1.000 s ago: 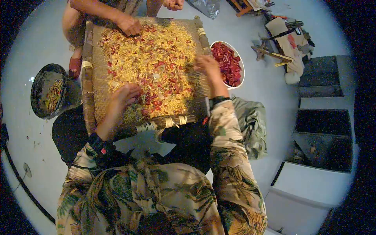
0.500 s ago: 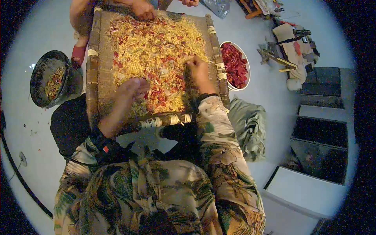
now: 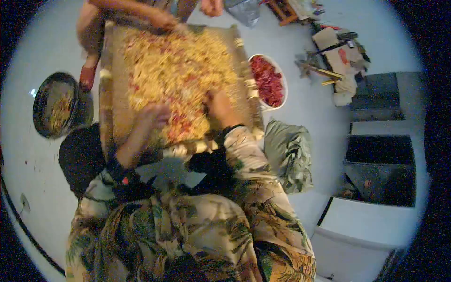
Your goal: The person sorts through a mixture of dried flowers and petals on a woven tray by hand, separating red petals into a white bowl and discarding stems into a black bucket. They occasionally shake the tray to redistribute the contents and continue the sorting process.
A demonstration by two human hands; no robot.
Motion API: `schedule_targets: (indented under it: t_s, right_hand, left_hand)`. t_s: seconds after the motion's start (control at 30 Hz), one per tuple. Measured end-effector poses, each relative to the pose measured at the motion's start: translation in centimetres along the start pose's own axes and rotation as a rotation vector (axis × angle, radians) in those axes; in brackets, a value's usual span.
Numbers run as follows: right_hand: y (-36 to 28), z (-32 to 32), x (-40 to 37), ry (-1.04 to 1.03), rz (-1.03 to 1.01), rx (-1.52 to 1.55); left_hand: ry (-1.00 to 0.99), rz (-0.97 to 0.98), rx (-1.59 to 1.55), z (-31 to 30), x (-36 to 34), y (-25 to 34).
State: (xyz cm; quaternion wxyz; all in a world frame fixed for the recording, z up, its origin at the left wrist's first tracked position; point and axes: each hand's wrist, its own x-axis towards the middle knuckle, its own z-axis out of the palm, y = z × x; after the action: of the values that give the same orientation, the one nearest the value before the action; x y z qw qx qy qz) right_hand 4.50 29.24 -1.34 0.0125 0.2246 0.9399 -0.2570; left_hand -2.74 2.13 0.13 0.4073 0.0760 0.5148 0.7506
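Yellow seeds mixed with bits of red dried chili are spread over a rectangular woven tray with a lashed pole frame. My left hand hovers over or touches the near left part of the spread, and motion smears its fingers. On the near right, my right hand is down at the seeds with its fingers curled together. Whatever it may pinch is too small and blurred to make out. Darker bits by the tray's near edge are partly hidden by my hands.
Another person's hand reaches over the tray's far edge. A white bucket of red dried chilies stands at the right, near a grey-green sack. On the left is a black bucket holding stems and scraps.
The view has shifted, so the tray and buckets sit further left and the tray slightly lower. My right hand has drawn nearer to my left. The other person's hand still works at the far edge.
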Motion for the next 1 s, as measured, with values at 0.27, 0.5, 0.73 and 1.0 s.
schedule_targets:
  t_s: [0.27, 0.5, 0.73, 1.0]
  right_hand:
    - [-3.2, -1.5, -2.4, -0.011, 0.063, 0.595]
    - [-8.8, 1.8, -5.6, -0.12, -0.253, 0.283]
    - [-12.5, -0.5, -7.8, -0.122, -0.189, 0.478]
    - [-8.5, -3.1, -6.7, -0.237, 0.28, 1.185]
  left_hand:
    - [-0.106, -0.046, 0.136, -0.7, 1.8, -2.3]
    - [-0.059, 0.176, 0.257, 1.8, 1.4, -1.2]
    - [-0.026, 0.371, 0.405, 0.1, 2.2, -3.6]
    - [0.216, 0.395, 0.269, 0.5, 0.7, 0.9]
